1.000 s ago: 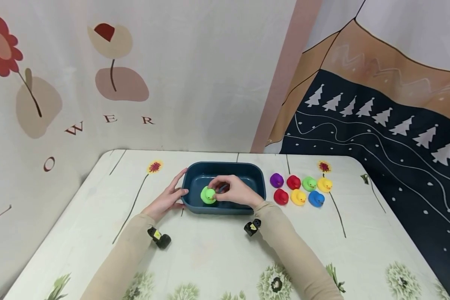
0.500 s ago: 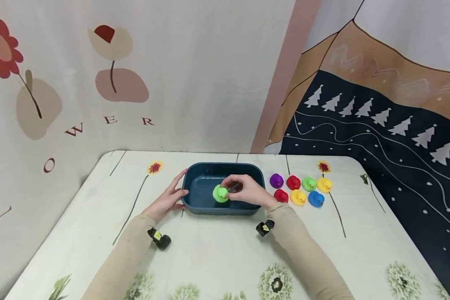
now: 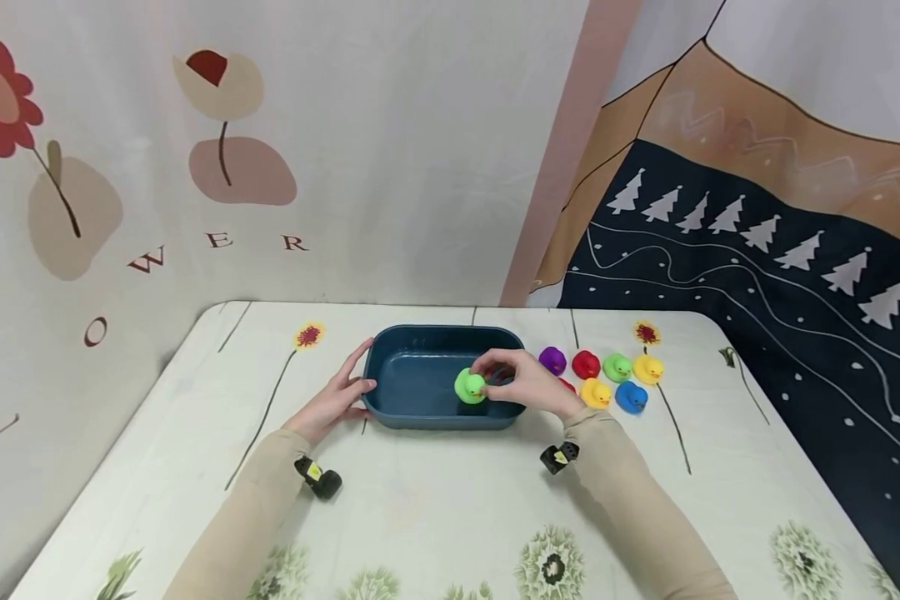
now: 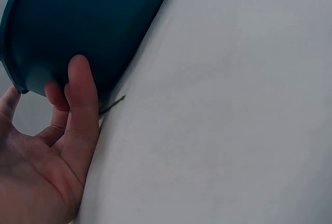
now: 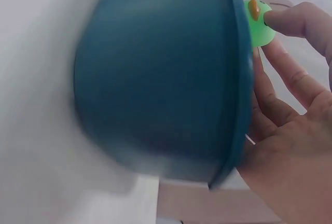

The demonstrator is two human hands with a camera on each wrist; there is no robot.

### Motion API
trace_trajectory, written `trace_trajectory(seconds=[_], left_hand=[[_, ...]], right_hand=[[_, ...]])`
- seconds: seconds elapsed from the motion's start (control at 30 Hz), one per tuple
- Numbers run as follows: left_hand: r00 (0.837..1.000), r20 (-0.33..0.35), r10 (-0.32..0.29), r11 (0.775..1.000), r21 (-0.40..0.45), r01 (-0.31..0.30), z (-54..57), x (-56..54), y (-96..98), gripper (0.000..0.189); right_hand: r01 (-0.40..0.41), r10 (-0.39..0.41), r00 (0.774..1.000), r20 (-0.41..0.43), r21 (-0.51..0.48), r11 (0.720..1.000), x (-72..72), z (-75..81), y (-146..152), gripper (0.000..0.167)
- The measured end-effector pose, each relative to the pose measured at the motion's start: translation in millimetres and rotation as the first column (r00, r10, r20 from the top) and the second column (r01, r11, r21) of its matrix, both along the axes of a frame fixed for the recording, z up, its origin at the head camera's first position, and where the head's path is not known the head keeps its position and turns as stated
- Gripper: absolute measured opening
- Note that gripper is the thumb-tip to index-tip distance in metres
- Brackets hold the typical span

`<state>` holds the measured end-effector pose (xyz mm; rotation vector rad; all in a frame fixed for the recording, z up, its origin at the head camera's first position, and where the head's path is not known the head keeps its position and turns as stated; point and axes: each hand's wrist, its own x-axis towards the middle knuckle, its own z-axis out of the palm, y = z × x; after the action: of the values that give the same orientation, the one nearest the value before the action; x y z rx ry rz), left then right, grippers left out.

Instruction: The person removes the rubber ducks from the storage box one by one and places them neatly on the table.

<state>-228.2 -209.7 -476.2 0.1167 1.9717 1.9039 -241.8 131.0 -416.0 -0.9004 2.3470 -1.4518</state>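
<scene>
A green rubber duck [image 3: 469, 387] is pinched between the thumb and fingers of my right hand [image 3: 528, 383], over the right part of a dark blue basin [image 3: 420, 422]. The right wrist view shows the duck's head [image 5: 260, 24] beyond the basin rim, its orange beak visible and its lower body hidden. At the basin's left end, my left hand [image 3: 335, 400] has its fingers spread against the outside, two near the rim. From the left wrist view, fairly straight fingers [image 4: 82, 86] touch the basin's outer wall [image 4: 98, 22].
Right of the basin, several rubber ducks stand in two rows: purple [image 3: 552, 360], red [image 3: 586, 364], green [image 3: 617, 367] and yellow [image 3: 648, 369] behind, yellow [image 3: 596, 393] and blue [image 3: 632, 397] in front. A second red duck [image 3: 567, 385] is mostly hidden by my right hand.
My right hand has carried the green duck rightward over the basin, from its left part toward its right end. The left hand stays at the basin's left end.
</scene>
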Motion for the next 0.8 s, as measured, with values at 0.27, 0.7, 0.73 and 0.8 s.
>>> trace_trajectory(seconds=[0.27, 0.7, 0.73, 0.8], left_hand=[[1.000, -0.004, -0.003, 1.000, -0.010, 0.003, 0.3, -0.2, -0.4, 0.072], [1.000, 0.004, -0.005, 1.000, -0.010, 0.005, -1.4, -0.8, -0.7, 0.071], [1.000, 0.005, -0.004, 1.000, -0.010, 0.004, -1.4, -0.9, -0.7, 0.071], [1.000, 0.005, -0.001, 1.000, -0.013, 0.001, -1.4, -1.0, -0.7, 0.072]], right_hand=[[0.042, -0.041, 0.999, -0.021, 0.036, 0.998, 1.1, 6.0, 23.6, 0.027], [0.113, -0.113, 0.994, 0.002, 0.042, 0.993, 10.5, 8.6, 52.2, 0.029], [0.121, -0.121, 0.993, 0.004, 0.041, 0.992, 11.2, 9.1, 54.4, 0.028], [0.127, -0.127, 0.992, 0.004, 0.028, 0.992, 12.4, 9.9, 58.3, 0.028]])
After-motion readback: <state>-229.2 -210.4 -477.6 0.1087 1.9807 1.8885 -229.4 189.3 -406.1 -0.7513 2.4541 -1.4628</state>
